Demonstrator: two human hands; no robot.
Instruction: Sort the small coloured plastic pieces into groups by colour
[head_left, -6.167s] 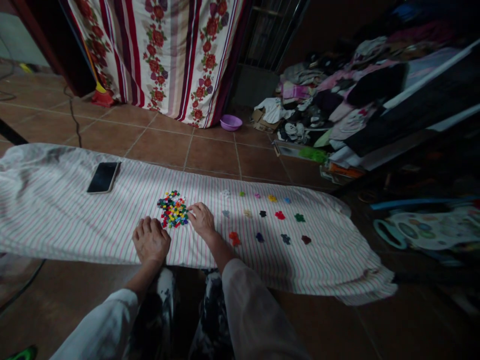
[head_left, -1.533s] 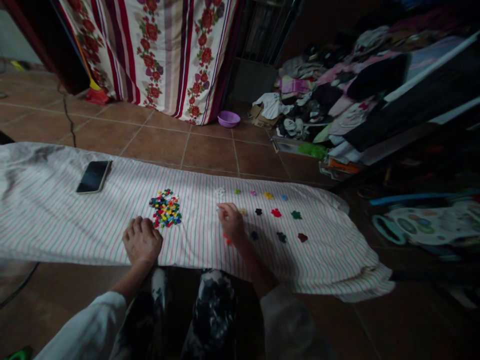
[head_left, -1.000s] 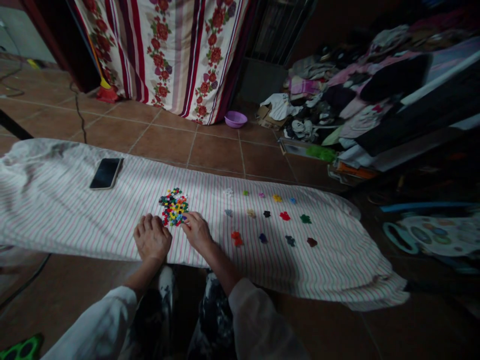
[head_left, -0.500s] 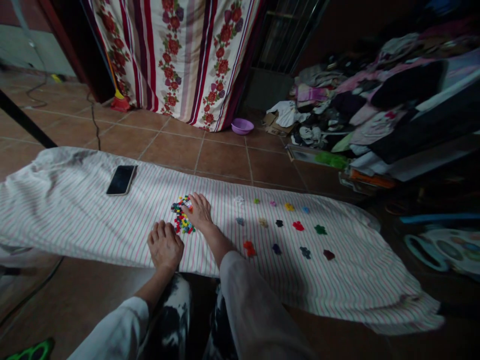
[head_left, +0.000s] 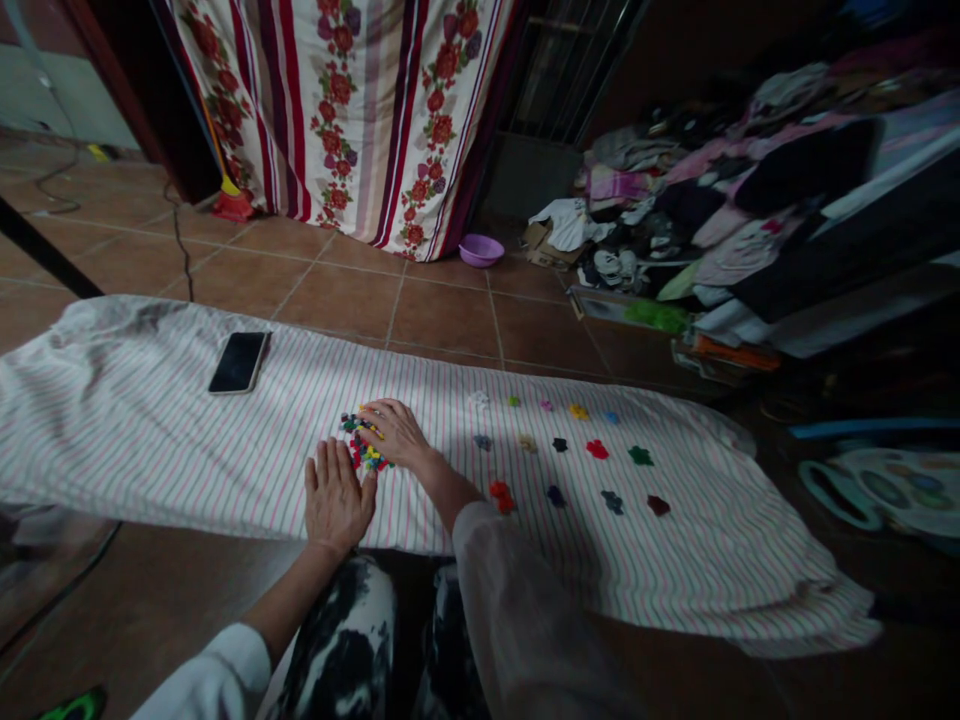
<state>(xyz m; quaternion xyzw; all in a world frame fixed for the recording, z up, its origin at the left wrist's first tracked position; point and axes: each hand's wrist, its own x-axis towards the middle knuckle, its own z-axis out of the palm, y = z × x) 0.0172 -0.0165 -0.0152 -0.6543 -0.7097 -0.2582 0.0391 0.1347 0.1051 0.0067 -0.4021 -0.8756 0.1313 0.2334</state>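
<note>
A mixed heap of small, bright plastic pieces [head_left: 367, 457] lies on the striped cloth [head_left: 300, 400], too small for me to make out their exact kind. My left hand [head_left: 339, 498] rests flat at the heap's near-left edge, its fingers stretched out and thumb beside the pieces. Over the heap's upper right reaches my right hand [head_left: 399, 434], fingers spread and covering part of it; nothing shows in its grasp. Farther right sit several one-colour piles in rows, among them red [head_left: 597, 450], green [head_left: 640, 456], orange [head_left: 502, 496], yellow [head_left: 578, 411] and dark red [head_left: 658, 505].
A phone [head_left: 239, 362] lies on the cloth to the left. Beyond the table stand a purple basin [head_left: 481, 250] and a floral curtain [head_left: 375, 110]. Clothes [head_left: 720, 200] are heaped at the right, and a cable [head_left: 184, 240] runs over the tiled floor.
My left hand has straightened its fingers and lies flatter against the heap. My right hand has shifted slightly down and right, its fingers now lying across the upper pieces.
</note>
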